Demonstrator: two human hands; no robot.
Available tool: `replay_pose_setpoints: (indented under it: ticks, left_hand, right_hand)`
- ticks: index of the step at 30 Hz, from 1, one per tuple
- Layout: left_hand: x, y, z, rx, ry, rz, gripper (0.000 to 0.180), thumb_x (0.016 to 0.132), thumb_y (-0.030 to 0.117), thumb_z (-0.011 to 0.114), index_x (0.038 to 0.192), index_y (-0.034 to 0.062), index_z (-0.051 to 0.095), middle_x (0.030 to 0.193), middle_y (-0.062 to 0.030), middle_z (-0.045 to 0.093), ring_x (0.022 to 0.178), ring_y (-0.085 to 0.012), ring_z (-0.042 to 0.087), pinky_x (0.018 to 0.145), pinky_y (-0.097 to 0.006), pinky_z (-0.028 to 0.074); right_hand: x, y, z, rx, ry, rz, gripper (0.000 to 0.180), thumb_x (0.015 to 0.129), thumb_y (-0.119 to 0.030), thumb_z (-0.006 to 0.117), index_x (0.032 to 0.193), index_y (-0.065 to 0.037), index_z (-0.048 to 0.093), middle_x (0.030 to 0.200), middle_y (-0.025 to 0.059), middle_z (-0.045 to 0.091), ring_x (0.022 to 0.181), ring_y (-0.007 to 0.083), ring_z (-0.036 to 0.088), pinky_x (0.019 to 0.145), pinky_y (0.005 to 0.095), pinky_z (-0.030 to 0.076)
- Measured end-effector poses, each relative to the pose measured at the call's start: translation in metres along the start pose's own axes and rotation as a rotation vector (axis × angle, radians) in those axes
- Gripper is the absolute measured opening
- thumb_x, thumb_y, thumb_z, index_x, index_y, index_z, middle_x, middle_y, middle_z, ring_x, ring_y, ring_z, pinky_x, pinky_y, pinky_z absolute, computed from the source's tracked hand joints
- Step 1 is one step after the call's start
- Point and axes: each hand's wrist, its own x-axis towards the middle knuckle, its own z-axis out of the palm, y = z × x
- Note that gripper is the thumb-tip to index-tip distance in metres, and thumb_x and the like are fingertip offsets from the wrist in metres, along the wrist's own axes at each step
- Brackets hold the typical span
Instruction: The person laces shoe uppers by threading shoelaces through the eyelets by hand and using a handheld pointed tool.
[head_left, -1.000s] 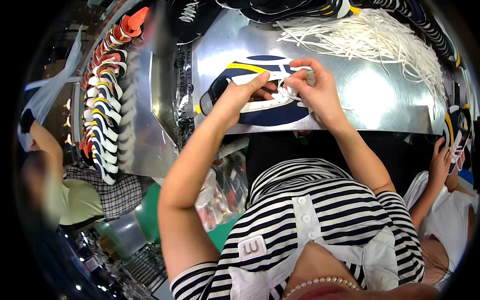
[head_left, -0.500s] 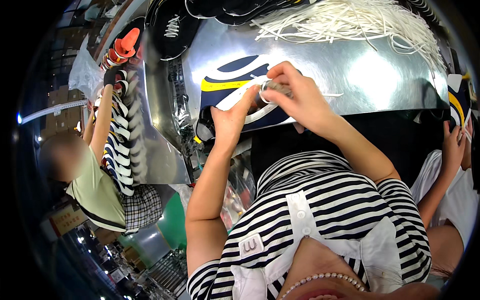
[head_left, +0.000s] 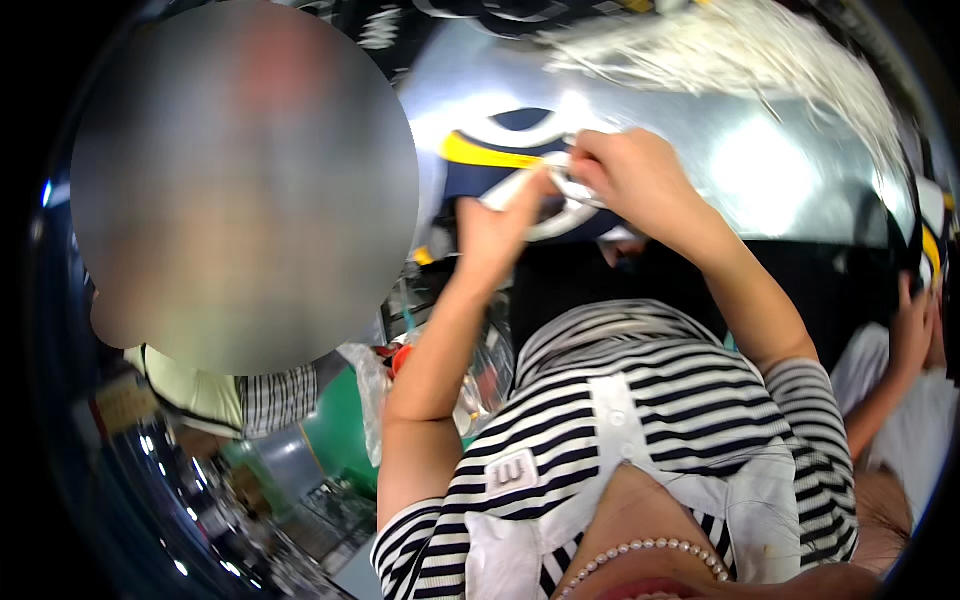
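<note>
A navy shoe upper (head_left: 500, 165) with white and yellow trim is held at the near edge of the shiny metal table (head_left: 760, 160). The left hand (head_left: 497, 232) and right hand (head_left: 632, 178) are both clenched on it. White laces (head_left: 720, 50) are piled at the far edge, none visibly threaded; work judged early.

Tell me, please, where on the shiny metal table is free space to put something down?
The bare patch of the metal table lies right of the right hand, below the heap of white laces. It is crowded at the near edge, where both hands, the left hand included, hold the navy shoe upper.
</note>
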Motion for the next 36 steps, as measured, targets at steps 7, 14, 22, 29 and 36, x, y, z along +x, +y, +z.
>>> replay_pose_setpoints:
  ticks: [7, 14, 22, 29, 36]
  left_hand:
    - [0.015, -0.02, -0.001, -0.004, 0.06, 0.078, 0.031, 0.085, 0.027, 0.072, 0.102, 0.0001, 0.068, 0.089, -0.0133, 0.071, 0.081, -0.0254, 0.068, 0.074, -0.035, 0.053]
    - [0.042, -0.027, -0.051, -0.406, -0.13, -0.15, 0.016, 0.087, 0.016, 0.069, 0.097, 0.0044, 0.068, 0.082, -0.0028, 0.072, 0.065, -0.0074, 0.059, 0.054, -0.022, 0.044]
    - [0.052, -0.021, -0.041, -0.195, -0.055, -0.087, 0.03, 0.08, 0.011, 0.078, 0.106, 0.0013, 0.068, 0.092, -0.0046, 0.071, 0.071, -0.0099, 0.063, 0.062, -0.027, 0.051]
    - [0.064, -0.036, -0.054, -0.433, -0.337, -0.195, 0.018, 0.08, 0.008, 0.075, 0.097, 0.0057, 0.07, 0.082, 0.0015, 0.067, 0.069, -0.0088, 0.056, 0.061, -0.025, 0.044]
    - [0.018, 0.039, -0.111, -1.104, -0.563, -0.093, 0.025, 0.089, 0.015, 0.071, 0.111, 0.0064, 0.063, 0.093, 0.0016, 0.064, 0.08, -0.0054, 0.06, 0.07, -0.019, 0.049]
  right_hand:
    - [0.029, -0.03, 0.015, -0.233, -0.101, -0.023, 0.007, 0.09, -0.009, 0.062, 0.094, -0.004, 0.061, 0.074, 0.0206, 0.064, 0.071, 0.0425, 0.063, 0.061, 0.0472, 0.047]
    - [0.066, -0.019, -0.012, 0.575, 0.099, 0.216, 0.009, 0.1, -0.009, 0.055, 0.1, -0.002, 0.06, 0.075, 0.0031, 0.061, 0.064, 0.0116, 0.056, 0.058, 0.0289, 0.042]
    - [0.051, 0.026, 0.054, 0.136, 0.269, 0.041, 0.012, 0.1, -0.011, 0.055, 0.103, -0.001, 0.06, 0.078, 0.0092, 0.062, 0.068, 0.0192, 0.06, 0.063, 0.0312, 0.046]
    - [0.059, 0.023, 0.065, -0.133, 0.275, 0.054, 0.012, 0.099, -0.014, 0.055, 0.104, -0.004, 0.06, 0.088, 0.0158, 0.066, 0.078, 0.0356, 0.065, 0.066, 0.0424, 0.049]
    - [0.061, 0.009, 0.049, -0.266, 0.177, 0.281, 0.014, 0.098, -0.015, 0.055, 0.107, -0.007, 0.061, 0.093, 0.019, 0.068, 0.084, 0.0409, 0.065, 0.072, 0.0464, 0.05]
